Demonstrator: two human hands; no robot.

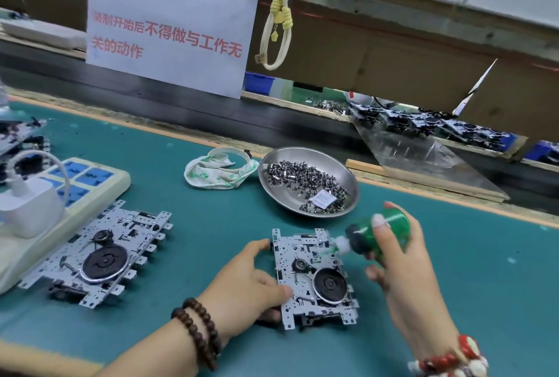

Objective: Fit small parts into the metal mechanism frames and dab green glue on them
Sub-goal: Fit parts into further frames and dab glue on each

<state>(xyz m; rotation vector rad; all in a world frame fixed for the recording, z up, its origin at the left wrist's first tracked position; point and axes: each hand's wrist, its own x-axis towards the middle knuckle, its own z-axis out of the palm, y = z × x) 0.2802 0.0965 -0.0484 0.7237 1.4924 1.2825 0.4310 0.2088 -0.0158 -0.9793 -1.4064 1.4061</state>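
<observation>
Covering the bench: teal mat (211,225)
Spare frame (99,255): lying on the mat at left, partly on a power strip (99,183)
Dish (351,177): steel, holding small dark parts (302,177)
Worked frame (314,277): flat on the mat, left hand (248,280) gripping its left edge
Glue bottle (378,234): green, right hand (405,261) wrapped round it, white nozzle apparently touching the frame's upper right
</observation>
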